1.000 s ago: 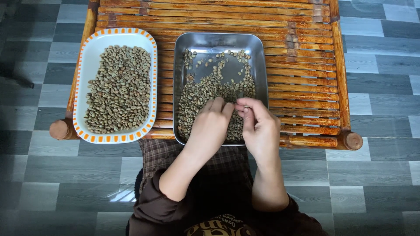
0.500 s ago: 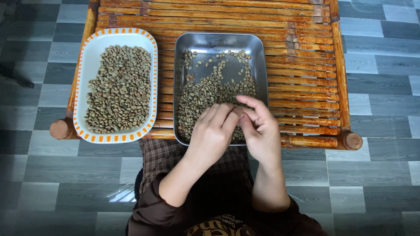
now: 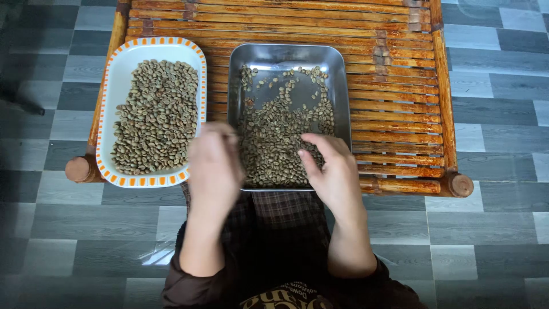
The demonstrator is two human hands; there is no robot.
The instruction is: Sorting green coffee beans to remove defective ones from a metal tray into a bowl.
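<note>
Beneath both hands, a slatted bamboo tabletop [image 3: 394,86]. Beside left hand [image 3: 213,163], blurred, grip unclear, hovering between both vessels: white orange-rimmed dish [image 3: 117,86] heaped with green coffee beans [image 3: 155,114]. Under right hand [image 3: 334,169], fingers loosely curled on beans [image 3: 274,137], gripping nothing visible: steel tray [image 3: 286,56].
</note>
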